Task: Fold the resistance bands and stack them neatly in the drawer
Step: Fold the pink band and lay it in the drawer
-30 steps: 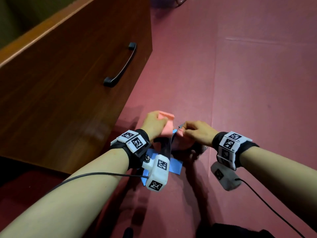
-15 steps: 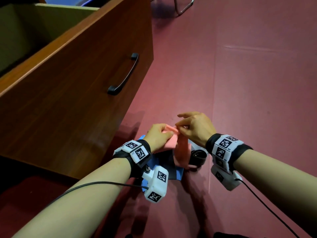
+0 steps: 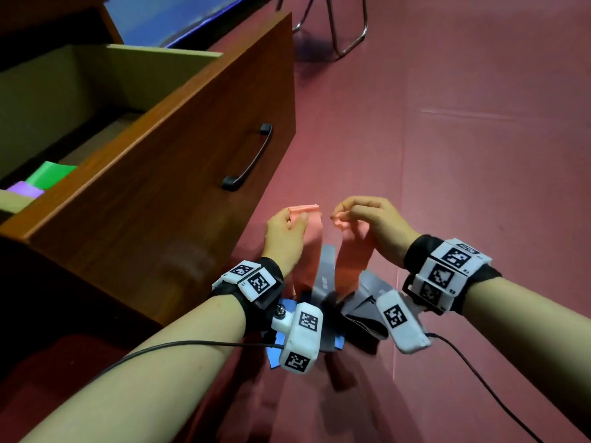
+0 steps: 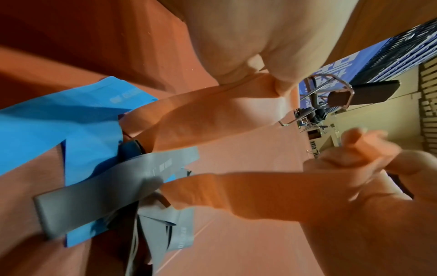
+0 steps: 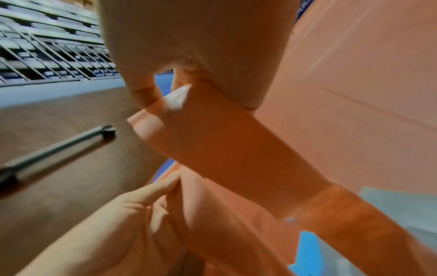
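A pink resistance band (image 3: pixel 353 257) hangs in a loop between both hands above the floor. My left hand (image 3: pixel 285 233) grips one folded end (image 3: pixel 303 211); my right hand (image 3: pixel 367 219) pinches the other end (image 5: pixel 212 142). In the left wrist view the pink band (image 4: pixel 208 121) runs down in two strands. Below the hands lie a grey band (image 3: pixel 326 276) (image 4: pixel 113 184) and a blue band (image 3: pixel 275 343) (image 4: pixel 59 115) on the floor. The wooden drawer (image 3: pixel 166 174) stands open at the left, with a green band (image 3: pixel 49 174) and a purple band (image 3: pixel 24 190) inside.
The drawer front carries a black handle (image 3: pixel 249 158) (image 5: pixel 54 151) close to my left hand. A metal chair leg (image 3: pixel 348 33) stands at the back. Red floor mat (image 3: pixel 463 155) spreads to the right. Cables trail from both wrist cameras.
Both hands have risen and moved apart, drawing the pink band up into a hanging loop. The head view has lifted, so the drawer's inside now shows.
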